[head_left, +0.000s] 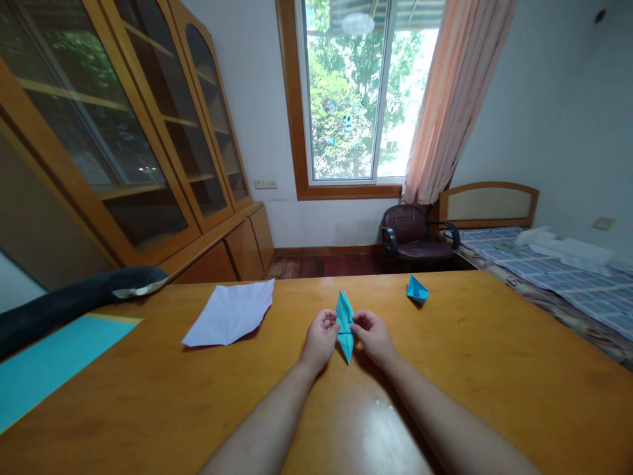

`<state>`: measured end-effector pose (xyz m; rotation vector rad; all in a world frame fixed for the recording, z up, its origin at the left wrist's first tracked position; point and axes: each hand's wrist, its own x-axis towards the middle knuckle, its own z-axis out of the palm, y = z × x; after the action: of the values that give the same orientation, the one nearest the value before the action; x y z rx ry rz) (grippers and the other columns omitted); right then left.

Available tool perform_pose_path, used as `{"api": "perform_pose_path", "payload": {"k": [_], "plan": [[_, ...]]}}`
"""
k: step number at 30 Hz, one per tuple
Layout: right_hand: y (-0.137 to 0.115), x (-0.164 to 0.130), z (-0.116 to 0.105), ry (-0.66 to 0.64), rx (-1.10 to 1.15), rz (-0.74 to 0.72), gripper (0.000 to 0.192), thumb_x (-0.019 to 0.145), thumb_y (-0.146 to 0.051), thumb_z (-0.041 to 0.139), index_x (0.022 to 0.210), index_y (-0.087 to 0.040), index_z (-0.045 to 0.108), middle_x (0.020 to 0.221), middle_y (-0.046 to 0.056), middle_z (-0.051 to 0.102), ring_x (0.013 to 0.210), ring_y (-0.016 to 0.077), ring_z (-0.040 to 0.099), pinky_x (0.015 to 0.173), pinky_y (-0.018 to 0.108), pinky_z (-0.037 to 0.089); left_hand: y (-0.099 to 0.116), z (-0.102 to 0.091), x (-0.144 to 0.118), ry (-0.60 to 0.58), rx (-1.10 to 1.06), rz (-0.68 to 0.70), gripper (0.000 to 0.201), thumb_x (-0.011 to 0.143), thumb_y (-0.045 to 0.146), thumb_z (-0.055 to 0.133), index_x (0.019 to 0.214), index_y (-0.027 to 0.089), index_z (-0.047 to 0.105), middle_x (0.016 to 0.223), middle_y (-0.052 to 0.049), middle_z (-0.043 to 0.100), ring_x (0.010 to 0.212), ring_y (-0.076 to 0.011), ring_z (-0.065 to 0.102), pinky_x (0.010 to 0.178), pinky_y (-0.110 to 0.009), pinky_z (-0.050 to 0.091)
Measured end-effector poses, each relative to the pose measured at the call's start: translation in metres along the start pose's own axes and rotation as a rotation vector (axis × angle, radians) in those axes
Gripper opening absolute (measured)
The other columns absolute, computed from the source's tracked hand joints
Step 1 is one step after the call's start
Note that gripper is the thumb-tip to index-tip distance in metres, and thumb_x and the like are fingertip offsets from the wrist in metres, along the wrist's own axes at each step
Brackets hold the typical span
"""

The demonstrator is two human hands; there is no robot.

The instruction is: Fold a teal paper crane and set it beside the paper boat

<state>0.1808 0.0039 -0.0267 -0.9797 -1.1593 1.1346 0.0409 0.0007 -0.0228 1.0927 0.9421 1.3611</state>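
A turquoise folded paper (345, 323), long and pointed at both ends, is held just above the table between my two hands. Its upper end splits into two narrow points; the lower end comes to a single tip. My left hand (322, 338) pinches its left edge near the middle with thumb and fingers. On the opposite edge, my right hand (374, 336) grips it in the same way. Farther off to the right lies a small blue folded paper piece (417, 290). Left of my hands rests a creased white sheet of paper (232, 313).
The wooden table (475, 382) spans the foreground. At its left edge lie a turquoise sheet (64, 363) and a dark, long, rounded object (74, 303). Behind the table stand a brown armchair (415, 234), a bed (554, 264) and a glass-door cabinet (198, 224).
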Motion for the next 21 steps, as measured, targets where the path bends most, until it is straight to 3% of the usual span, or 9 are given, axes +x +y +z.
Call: {"api": "perform_pose_path", "payload": {"k": [7,15,21], "plan": [[-0.007,-0.002,0.001,-0.022,0.003,0.033,0.018,0.056,-0.026,0.069,0.068,-0.020,0.057,0.062,-0.002,0.060,0.061,0.0142,0.053,0.060,0.026,0.044,-0.002,0.000,0.000,-0.043,-0.056,-0.025,0.055,0.066,0.028,0.071,0.116,0.018,0.048,0.075,0.001,0.066,0.058,-0.0115,0.058,0.054,-0.021,0.044],[-0.011,-0.003,0.002,-0.049,-0.014,0.024,0.010,0.058,-0.026,0.066,0.060,-0.020,0.058,0.057,-0.002,0.058,0.056,0.0130,0.051,0.056,0.025,0.042,0.001,0.000,-0.002,-0.049,0.059,0.060,0.018,0.071,0.025,0.069,0.085,0.014,0.067,0.080,-0.004,0.069,0.072,-0.0144,0.063,0.068,-0.023,0.049],[-0.009,-0.003,0.002,-0.083,0.023,0.031,0.016,0.057,-0.027,0.073,0.068,-0.018,0.065,0.063,0.000,0.064,0.058,0.0136,0.055,0.058,0.026,0.045,0.007,0.001,-0.003,-0.062,0.083,0.028,0.020,0.070,0.029,0.071,0.081,0.013,0.069,0.074,-0.004,0.070,0.068,-0.0152,0.062,0.064,-0.024,0.049]]}}
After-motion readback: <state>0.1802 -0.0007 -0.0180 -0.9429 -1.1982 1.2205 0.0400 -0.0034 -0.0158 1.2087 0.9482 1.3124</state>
